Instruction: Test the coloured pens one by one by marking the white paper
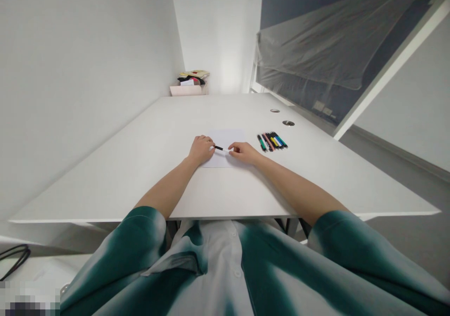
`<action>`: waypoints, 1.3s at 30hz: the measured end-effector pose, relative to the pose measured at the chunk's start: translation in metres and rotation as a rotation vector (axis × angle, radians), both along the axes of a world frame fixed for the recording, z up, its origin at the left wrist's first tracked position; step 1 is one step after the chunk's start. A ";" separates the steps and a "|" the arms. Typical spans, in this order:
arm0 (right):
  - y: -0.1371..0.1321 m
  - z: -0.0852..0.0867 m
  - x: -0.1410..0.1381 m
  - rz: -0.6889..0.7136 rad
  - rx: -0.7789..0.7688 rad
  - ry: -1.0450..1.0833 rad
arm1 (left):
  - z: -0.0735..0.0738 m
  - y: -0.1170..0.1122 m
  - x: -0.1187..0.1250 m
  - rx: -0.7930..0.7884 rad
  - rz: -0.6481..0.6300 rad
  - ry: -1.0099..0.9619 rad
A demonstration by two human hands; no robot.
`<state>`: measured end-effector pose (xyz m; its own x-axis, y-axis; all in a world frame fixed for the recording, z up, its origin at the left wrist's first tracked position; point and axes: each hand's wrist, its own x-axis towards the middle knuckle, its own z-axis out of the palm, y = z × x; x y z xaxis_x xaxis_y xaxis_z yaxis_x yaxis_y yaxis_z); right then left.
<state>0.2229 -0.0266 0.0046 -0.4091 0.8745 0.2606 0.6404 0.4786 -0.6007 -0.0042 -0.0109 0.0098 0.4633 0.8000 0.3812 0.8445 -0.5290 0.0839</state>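
A white sheet of paper (225, 140) lies on the white table (147, 166) in front of me. Over its near part, my left hand (201, 149) is closed round the dark end of a pen (220, 148). My right hand (242, 152) pinches the pen's white end, so the pen spans the gap between both hands. To the right of the paper lies a row of several coloured pens (272, 141), side by side, a little beyond my right hand.
Two round cable holes (288, 123) sit in the table beyond the pens. A box with clothes and items (190, 84) stands at the far end. A dark panel under plastic film (316, 48) rises along the right edge. A black cable (14, 257) lies at the lower left.
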 end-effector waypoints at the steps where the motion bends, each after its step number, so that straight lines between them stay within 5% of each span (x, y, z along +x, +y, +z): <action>1: -0.001 0.000 -0.001 0.011 0.002 -0.010 | 0.001 0.000 0.000 -0.001 0.000 0.003; 14: -0.003 0.000 -0.009 0.033 0.085 -0.204 | 0.000 -0.003 0.005 0.056 -0.007 -0.010; 28: 0.023 0.010 0.054 -0.625 0.017 -0.440 | -0.007 0.007 -0.004 0.068 0.101 -0.099; 39: 0.022 0.013 0.053 -0.710 -0.002 -0.614 | -0.009 0.009 -0.005 0.052 0.079 -0.122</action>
